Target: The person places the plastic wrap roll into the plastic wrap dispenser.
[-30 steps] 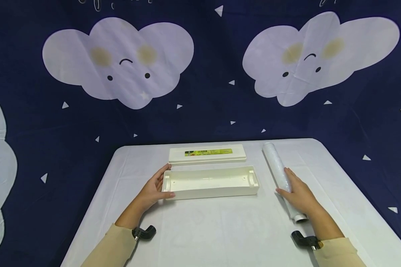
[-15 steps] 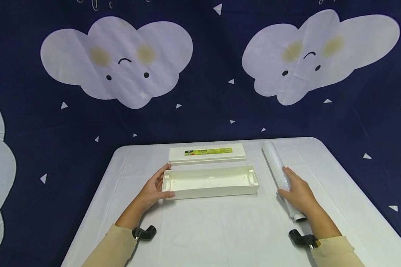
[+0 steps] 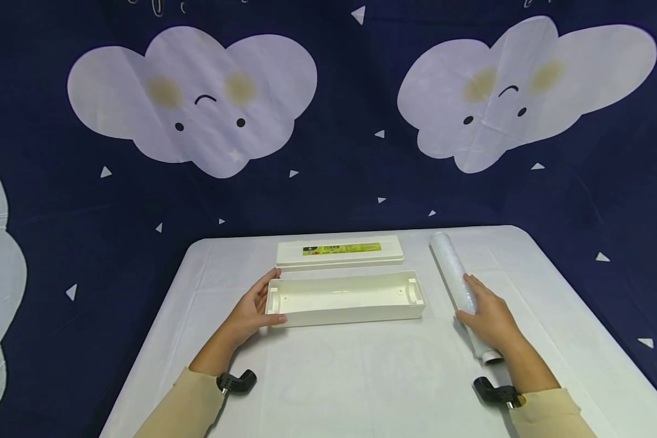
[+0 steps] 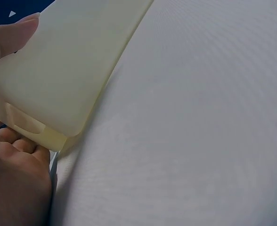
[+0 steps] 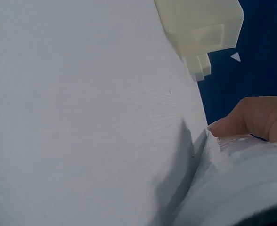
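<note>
A long, cream-white lidless box lies on the table, its hollow inside facing up. My left hand grips its left end, thumb over the front wall and fingers round the back corner; the left wrist view shows the box wall beside the thumb. On the right, a roll of cling film lies slanted on the table. My right hand holds it round its nearer half, thumb on the left side. In the right wrist view the film roll fills the lower right corner.
Behind the box lies its matching white lid with a yellow-green label. All of it rests on a white-covered table. A dark blue cloth with cloud prints hangs behind the far edge.
The right hand and wrist have shifted very slightly left on the film roll. Otherwise the left hand, box and lid stay in place.
</note>
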The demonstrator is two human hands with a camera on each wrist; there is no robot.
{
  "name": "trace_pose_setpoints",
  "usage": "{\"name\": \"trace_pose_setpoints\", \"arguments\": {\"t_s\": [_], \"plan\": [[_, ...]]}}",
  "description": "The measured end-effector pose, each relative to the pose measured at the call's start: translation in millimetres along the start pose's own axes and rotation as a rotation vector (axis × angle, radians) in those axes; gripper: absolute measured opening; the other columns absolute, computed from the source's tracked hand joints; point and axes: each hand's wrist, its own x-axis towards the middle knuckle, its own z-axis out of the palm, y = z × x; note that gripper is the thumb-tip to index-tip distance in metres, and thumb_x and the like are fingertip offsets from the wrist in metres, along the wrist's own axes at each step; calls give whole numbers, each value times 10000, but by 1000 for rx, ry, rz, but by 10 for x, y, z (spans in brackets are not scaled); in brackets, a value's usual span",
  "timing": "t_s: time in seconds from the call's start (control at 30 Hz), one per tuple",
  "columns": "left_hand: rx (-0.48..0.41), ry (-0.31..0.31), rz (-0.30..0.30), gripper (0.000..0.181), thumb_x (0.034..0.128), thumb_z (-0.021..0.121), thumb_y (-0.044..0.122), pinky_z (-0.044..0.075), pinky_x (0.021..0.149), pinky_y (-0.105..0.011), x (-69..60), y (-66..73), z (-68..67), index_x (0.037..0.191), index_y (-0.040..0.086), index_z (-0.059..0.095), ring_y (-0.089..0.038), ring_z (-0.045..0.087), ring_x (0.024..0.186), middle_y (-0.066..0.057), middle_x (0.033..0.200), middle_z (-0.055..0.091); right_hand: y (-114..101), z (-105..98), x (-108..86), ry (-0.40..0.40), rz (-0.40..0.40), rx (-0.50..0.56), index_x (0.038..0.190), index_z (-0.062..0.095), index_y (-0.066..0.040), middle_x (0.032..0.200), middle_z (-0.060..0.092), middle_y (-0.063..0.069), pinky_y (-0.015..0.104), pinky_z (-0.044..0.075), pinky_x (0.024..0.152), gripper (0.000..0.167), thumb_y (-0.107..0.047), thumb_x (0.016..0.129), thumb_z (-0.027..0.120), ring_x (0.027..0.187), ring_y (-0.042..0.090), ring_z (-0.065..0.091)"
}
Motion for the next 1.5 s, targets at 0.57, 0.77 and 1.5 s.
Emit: {"name": "trace_pose_setpoints", "arguments": {"t_s": [0.57, 0.77, 1.5], "plan": [[8, -3, -4, 1174, 715, 910, -116, 296, 1193, -254, 34, -18, 8, 1672, 73, 256, -317, 218, 1560, -110, 1713, 236, 61, -22, -20, -26, 11, 23, 1613, 276, 77, 1606, 263, 388, 761, 370, 1066, 908, -23, 872, 790, 1353, 650, 378], [2, 5, -14, 1181, 708, 910, -125, 309, 1188, -256, 17, -20, -1, 1673, 87, 262, -305, 233, 1556, -91, 1710, 249, 46, -40, -29, -31, 1, 40, 1614, 284, 73, 1608, 263, 382, 754, 366, 1074, 902, -22, 875, 793, 1363, 645, 369], [4, 1, 1, 1176, 715, 912, -119, 325, 1180, -255, 1, -18, -2, 1672, 81, 257, -314, 232, 1555, -93, 1711, 246, -75, -127, -14, -29, -28, 52, 1616, 317, 49, 1610, 306, 341, 750, 406, 1043, 895, -24, 872, 809, 1352, 629, 405]]}}
